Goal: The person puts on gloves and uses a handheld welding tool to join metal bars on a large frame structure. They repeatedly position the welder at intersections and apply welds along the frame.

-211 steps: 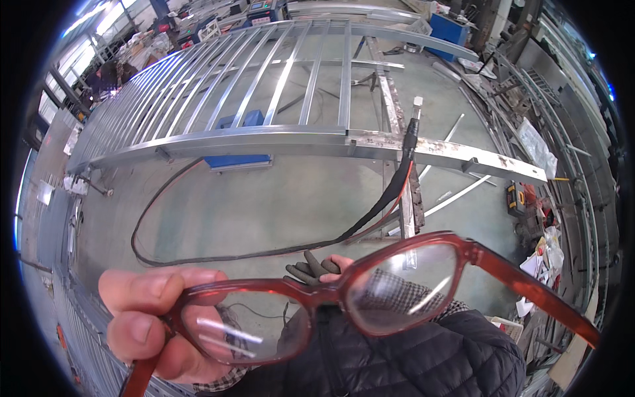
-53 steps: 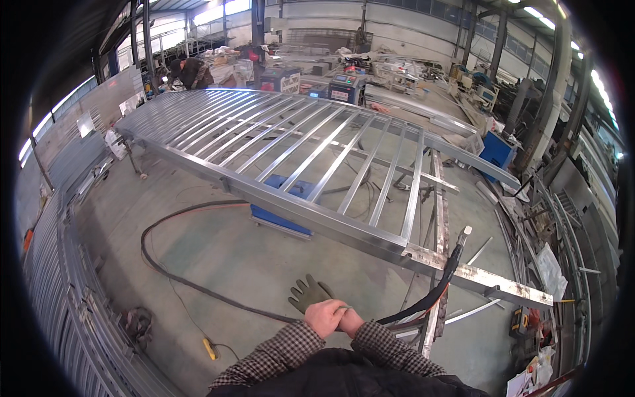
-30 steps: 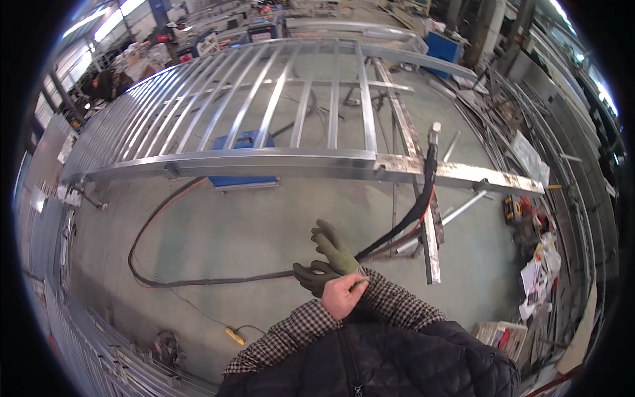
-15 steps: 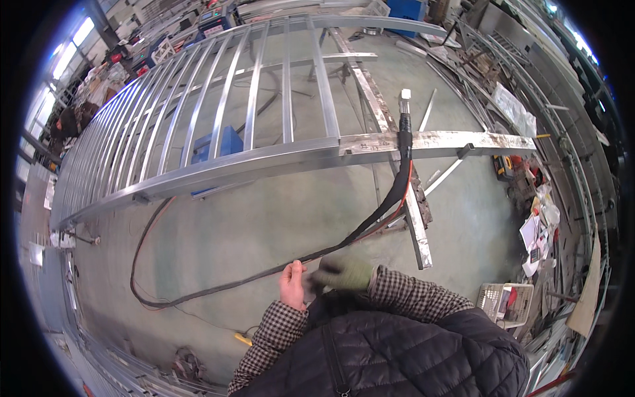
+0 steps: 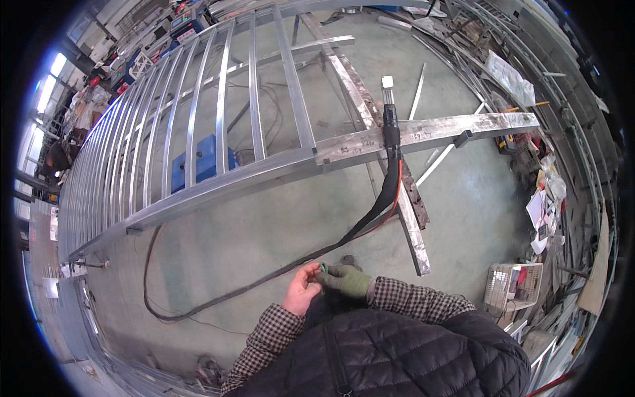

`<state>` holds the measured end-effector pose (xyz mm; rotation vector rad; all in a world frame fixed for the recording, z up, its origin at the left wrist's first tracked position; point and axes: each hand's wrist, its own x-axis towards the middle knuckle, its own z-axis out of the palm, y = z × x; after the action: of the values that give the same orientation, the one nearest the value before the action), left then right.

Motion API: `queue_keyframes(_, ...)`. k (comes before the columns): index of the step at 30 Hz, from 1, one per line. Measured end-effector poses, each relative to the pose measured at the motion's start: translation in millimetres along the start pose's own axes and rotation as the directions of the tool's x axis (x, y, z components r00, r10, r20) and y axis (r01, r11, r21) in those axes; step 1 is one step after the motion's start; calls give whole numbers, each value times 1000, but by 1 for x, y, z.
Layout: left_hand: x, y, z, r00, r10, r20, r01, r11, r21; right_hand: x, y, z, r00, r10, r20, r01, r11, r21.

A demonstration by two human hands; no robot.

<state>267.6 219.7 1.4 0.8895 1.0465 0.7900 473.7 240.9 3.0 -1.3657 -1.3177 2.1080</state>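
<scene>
My bare left hand (image 5: 302, 289) is held in front of my jacket, its thumb and fingers pinched together. Against its fingertips is my right hand (image 5: 348, 280), in a green work glove with the fingers curled in. A small green loop or edge (image 5: 323, 268) shows where the fingertips meet; whether it is part of the glove or a separate thing I cannot tell. Beyond the hands, a torch-like tool (image 5: 391, 126) with a pale tip and black wrapping lies across a metal beam (image 5: 436, 133). Its thick black cable (image 5: 264, 279) runs down and left past my hands.
A large frame of shiny metal bars (image 5: 221, 99) fills the left, resting on the beams. Under it stands a blue box (image 5: 192, 162). Metal lengths and clutter line the right, with a white plastic basket (image 5: 512, 286) near my right elbow. The cable loops over the floor.
The view has shifted slightly. My gloved right hand, blurred before, is now steadier and touches my left fingertips, where the small green edge has come into sight. The tool stays on the beam.
</scene>
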Motion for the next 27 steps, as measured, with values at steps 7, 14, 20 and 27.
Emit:
queue_keyframes(7, 17, -4, -15, 990, -118, 79, 103, 979, 174, 4, 18, 1, 992, -111, -65, 122, 973, 197)
queue_keyframes(14, 12, -5, -35, 958, -254, 134, 263, 964, -48, 9, 5, 16, 994, 63, -92, -36, 962, 269)
queue_keyframes(20, 23, -4, -66, 896, -414, 161, 412, 910, 47, 12, -15, 20, 997, 63, -54, -47, 965, 256)
queue_keyframes(27, 32, 59, -46, 889, 453, 66, -401, 700, 590, 17, -47, 16, 979, -8, -203, 0, 999, -40)
